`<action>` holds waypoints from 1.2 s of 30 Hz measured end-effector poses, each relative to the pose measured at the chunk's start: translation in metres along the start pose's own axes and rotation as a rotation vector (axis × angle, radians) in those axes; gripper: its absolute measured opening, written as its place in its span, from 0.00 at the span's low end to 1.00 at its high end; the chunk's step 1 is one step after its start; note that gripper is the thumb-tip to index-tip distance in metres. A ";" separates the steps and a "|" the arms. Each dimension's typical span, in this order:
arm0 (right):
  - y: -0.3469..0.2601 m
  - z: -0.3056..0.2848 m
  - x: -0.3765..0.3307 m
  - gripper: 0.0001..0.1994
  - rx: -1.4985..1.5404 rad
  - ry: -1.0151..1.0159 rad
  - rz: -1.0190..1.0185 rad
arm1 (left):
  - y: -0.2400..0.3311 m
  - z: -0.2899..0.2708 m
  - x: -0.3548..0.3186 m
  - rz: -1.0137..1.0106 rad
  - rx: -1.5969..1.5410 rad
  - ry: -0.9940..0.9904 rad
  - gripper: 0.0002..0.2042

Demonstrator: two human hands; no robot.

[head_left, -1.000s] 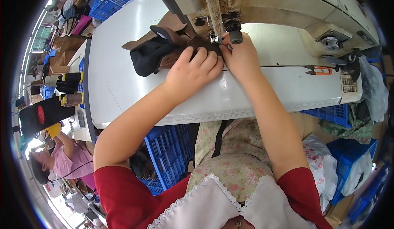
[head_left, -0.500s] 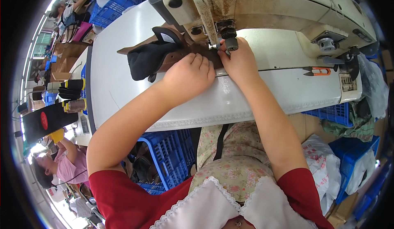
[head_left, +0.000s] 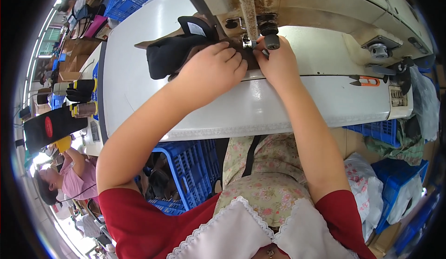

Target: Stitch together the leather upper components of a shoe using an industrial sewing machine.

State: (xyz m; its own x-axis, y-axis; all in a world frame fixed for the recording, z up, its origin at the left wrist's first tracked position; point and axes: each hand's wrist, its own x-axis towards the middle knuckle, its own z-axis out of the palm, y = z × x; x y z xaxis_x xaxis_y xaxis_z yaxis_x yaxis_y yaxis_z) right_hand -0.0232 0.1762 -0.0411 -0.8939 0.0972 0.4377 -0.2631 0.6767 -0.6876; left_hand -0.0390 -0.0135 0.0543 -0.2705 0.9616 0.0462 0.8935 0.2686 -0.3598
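Note:
A black padded piece with brown leather-like panels, which looks like a shoe upper (head_left: 169, 55), lies on the sewing machine's bed, a pale label on its raised black flap. My left hand (head_left: 214, 71) is closed over its brown part, fingers curled and pressed down. Close to the presser foot (head_left: 247, 42), my right hand (head_left: 281, 65) pinches the piece's right end between thumb and fingers. The sewing machine (head_left: 320, 8) arches above both hands. The brown edge under the foot is partly hidden by my fingers.
Orange-handled thread snips (head_left: 366, 80) lie on the right of the white table (head_left: 134, 96). Thread spools (head_left: 85, 109) stand at the left. A blue crate (head_left: 188, 173) sits below the table; bags and another blue crate (head_left: 399, 184) are at the right. A co-worker in pink (head_left: 79, 180) sits at the left.
The view has shifted, so the machine appears higher and slightly to the right. My left hand has slid a little left and hides more of the brown panel. My right hand stays beside the presser foot.

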 end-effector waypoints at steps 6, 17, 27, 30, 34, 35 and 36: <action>0.001 0.001 0.000 0.06 0.021 0.067 -0.065 | 0.045 0.005 -0.044 -0.104 -0.010 0.322 0.14; -0.004 0.000 -0.002 0.07 -0.039 -0.003 -0.010 | 0.084 0.030 -0.032 -1.432 -1.903 0.909 0.27; -0.002 -0.001 -0.002 0.08 0.001 0.021 -0.008 | 0.075 0.036 -0.014 -1.415 -2.031 1.117 0.27; -0.002 0.001 -0.001 0.07 -0.004 0.035 -0.044 | 0.078 0.048 -0.002 -1.354 -2.026 1.285 0.27; -0.001 0.001 -0.003 0.07 0.008 0.026 -0.036 | 0.077 0.056 0.002 -1.255 -2.152 1.361 0.30; -0.001 0.001 -0.003 0.08 0.015 0.015 -0.024 | 0.075 0.056 0.000 -1.255 -2.154 1.354 0.30; -0.001 0.001 -0.003 0.08 0.017 0.015 -0.018 | 0.071 0.054 -0.003 -1.203 -2.187 1.289 0.32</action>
State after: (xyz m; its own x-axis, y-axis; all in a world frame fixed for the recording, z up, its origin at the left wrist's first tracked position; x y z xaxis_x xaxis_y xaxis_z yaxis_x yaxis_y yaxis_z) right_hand -0.0202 0.1746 -0.0425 -0.8833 0.0958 0.4588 -0.2855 0.6663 -0.6888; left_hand 0.0061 -0.0003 -0.0223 -0.9878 -0.0275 -0.1534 -0.1001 -0.6420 0.7602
